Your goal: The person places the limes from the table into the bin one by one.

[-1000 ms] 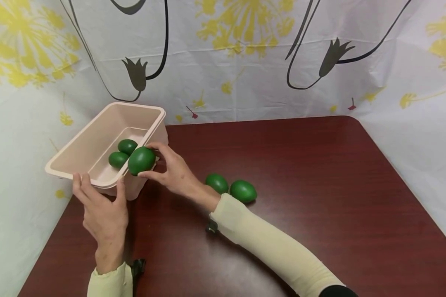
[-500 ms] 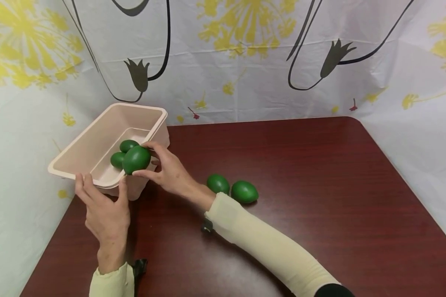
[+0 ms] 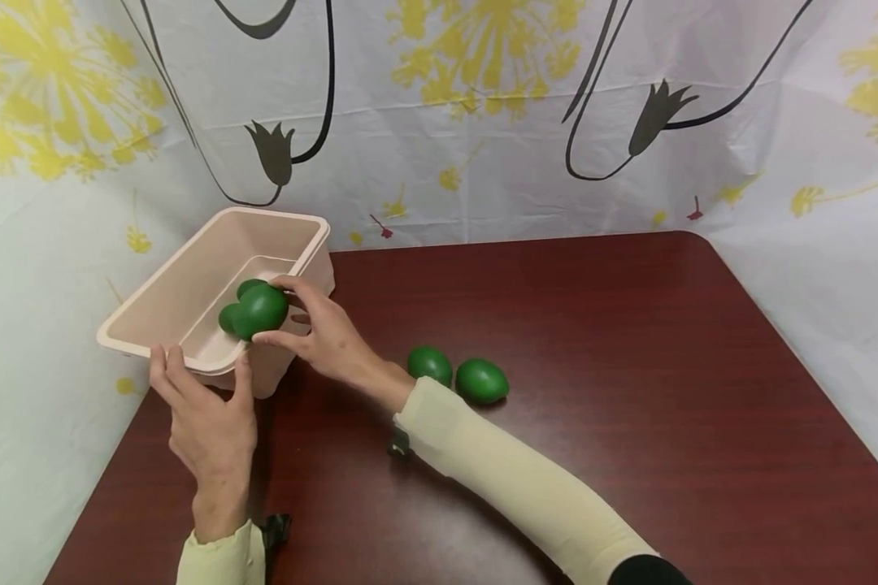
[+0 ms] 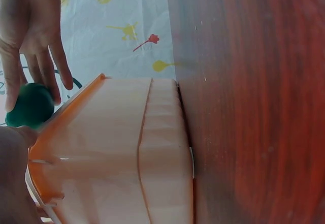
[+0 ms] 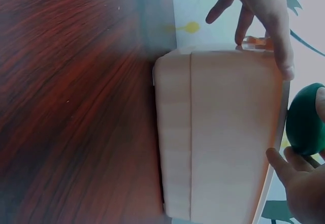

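Over the right rim of a pale pink plastic bin (image 3: 154,284), my right hand (image 3: 329,337) holds a smooth green egg-shaped fruit (image 3: 262,310) between thumb and fingers. The same fruit (image 5: 304,120) shows beside the rim in the right wrist view. Two similar green fruits, one farther back (image 3: 251,287) and one nearer (image 3: 228,318), lie inside the bin, partly hidden behind the held one. My left hand (image 3: 212,431) grips the bin's near end, fingers at the rim and thumb by the near right corner. Two more green fruits, left (image 3: 430,364) and right (image 3: 481,381), rest on the table.
The dark red-brown table (image 3: 593,366) extends to the right, with a rounded far corner. Behind it hangs a white curtain (image 3: 512,179) with yellow and grey flower prints. My right forearm sleeve (image 3: 512,471) crosses the table just in front of the two loose fruits.
My right hand has moved slightly left with the green fruit, from beside the bin's right rim to over its inside. The left hand stays at the near end.
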`<state>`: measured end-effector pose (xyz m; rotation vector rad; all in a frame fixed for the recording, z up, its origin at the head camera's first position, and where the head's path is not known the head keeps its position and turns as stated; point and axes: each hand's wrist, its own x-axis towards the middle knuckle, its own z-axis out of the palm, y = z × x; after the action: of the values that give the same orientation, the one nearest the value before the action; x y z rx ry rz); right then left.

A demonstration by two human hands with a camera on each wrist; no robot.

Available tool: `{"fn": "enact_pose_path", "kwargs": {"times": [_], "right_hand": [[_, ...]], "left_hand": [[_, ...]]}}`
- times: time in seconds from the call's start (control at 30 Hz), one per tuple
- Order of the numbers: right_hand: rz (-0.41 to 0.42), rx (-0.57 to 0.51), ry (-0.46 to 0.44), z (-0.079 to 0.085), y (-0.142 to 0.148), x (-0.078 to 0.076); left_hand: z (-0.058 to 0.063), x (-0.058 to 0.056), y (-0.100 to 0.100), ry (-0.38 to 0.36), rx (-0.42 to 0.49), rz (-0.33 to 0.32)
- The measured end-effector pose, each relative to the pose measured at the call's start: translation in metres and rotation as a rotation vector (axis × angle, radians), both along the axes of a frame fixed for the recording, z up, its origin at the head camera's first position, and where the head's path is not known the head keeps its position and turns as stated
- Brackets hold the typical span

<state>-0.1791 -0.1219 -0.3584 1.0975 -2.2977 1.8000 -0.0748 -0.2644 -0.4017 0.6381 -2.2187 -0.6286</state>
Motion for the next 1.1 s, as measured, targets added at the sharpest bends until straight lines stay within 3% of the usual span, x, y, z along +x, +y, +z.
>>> {"fn": "enact_pose_path", "kwargs": {"times": [0.27, 0.57, 1.1], "right_hand": [[-0.015, 0.014, 0.075, 0.001, -0.008, -0.003], [-0.075, -0.013, 0.065, 0.001, -0.011, -0.005], [-0.016, 0.002, 0.117, -0.008, 0.019, -0.01]], "left_hand": [[-0.001, 0.0, 0.0, -0.002, 0.009, -0.002], [-0.001, -0.002, 0.002, 0.007, 0.011, -0.006], [0.0, 0.0, 0.001, 0.005, 0.007, 0.005]]}}
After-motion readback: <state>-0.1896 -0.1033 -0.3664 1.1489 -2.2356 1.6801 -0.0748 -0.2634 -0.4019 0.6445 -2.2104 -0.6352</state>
